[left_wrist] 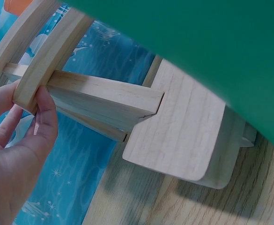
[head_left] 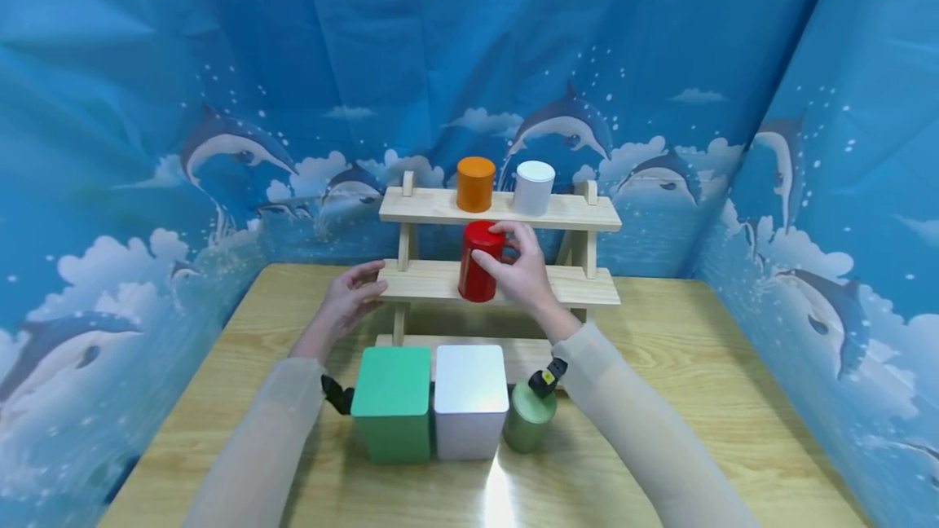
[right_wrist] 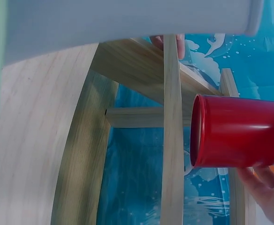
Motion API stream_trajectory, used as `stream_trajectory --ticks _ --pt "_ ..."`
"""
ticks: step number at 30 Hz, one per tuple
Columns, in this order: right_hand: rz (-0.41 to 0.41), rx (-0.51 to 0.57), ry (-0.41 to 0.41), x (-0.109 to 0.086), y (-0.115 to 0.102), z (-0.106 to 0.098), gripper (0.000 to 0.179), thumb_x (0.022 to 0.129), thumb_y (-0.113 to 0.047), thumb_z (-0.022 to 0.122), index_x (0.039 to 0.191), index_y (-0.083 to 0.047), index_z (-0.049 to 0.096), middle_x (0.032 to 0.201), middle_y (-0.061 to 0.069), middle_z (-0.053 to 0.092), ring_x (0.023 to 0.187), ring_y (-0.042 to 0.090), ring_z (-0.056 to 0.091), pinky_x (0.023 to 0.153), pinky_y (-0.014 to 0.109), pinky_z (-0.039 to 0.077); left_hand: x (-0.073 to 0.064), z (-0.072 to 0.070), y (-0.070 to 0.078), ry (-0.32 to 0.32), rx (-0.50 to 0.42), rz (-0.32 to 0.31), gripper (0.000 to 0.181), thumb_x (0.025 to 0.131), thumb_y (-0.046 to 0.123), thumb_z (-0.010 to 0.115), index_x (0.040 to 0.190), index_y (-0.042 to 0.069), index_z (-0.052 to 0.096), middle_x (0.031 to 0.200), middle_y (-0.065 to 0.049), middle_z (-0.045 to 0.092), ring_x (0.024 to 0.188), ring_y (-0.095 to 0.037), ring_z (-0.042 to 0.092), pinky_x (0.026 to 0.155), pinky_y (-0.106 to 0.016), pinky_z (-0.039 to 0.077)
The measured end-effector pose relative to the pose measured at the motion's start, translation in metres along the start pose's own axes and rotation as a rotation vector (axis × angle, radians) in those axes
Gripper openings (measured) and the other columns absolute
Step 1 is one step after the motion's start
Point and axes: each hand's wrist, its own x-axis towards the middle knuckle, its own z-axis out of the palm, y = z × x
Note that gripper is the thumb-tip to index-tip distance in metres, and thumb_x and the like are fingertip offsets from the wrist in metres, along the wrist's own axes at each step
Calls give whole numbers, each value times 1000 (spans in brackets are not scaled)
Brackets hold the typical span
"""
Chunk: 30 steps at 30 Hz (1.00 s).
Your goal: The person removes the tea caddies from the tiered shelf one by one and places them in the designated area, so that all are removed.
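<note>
My right hand [head_left: 522,266] grips a red can [head_left: 477,271] by its upper part, at the front edge of the middle board [head_left: 433,279] of a wooden tiered shelf. In the right wrist view the base of the red can [right_wrist: 240,131] appears a little apart from the board's edge [right_wrist: 172,136]. At the left end of that middle board, my left hand [head_left: 352,296] holds the wood; in the left wrist view its thumb and fingers pinch the board end [left_wrist: 33,89]. On the top board [head_left: 433,204] stand an orange can [head_left: 475,186] and a white can [head_left: 533,188].
Before the shelf stand a green box [head_left: 396,406], a white box [head_left: 471,406] and a green can [head_left: 528,422], partly under my right wrist camera [head_left: 546,380]. The boxes hide part of the bottom board [head_left: 524,357]. A blue dolphin curtain [head_left: 352,47] hangs behind the wooden table [head_left: 660,398].
</note>
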Motion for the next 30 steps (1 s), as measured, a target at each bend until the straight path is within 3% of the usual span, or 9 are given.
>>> stream_trajectory --ticks 6,14,23,30 --pt "-14 23 6 -3 2 -5 41 85 -7 67 119 3 48 124 15 44 110 31 49 86 46 48 -1 0 1 -2 5 -2 54 89 11 63 138 7 41 126 -8 42 97 -13 52 84 -30 50" --pt "-27 63 20 -2 36 -10 44 83 -14 71 119 -2 49 123 7 46 108 24 52 85 44 49 -1 1 1 -6 1 4 57 88 12 64 139 7 39 128 -9 42 96 -12 53 87 -32 48" --pt "-33 56 50 -11 37 -17 43 82 -18 72 118 -8 51 121 6 47 109 25 52 83 39 51 0 0 -1 -20 -8 21 56 89 12 64 139 5 40 124 -8 43 94 -12 52 80 -29 50" --pt "-25 82 50 -17 38 -23 44 82 -16 73 118 -8 51 122 6 48 106 24 54 81 37 52 1 -1 -2 -27 -32 13 57 89 10 63 140 5 38 124 -8 43 94 -12 52 83 -31 49"
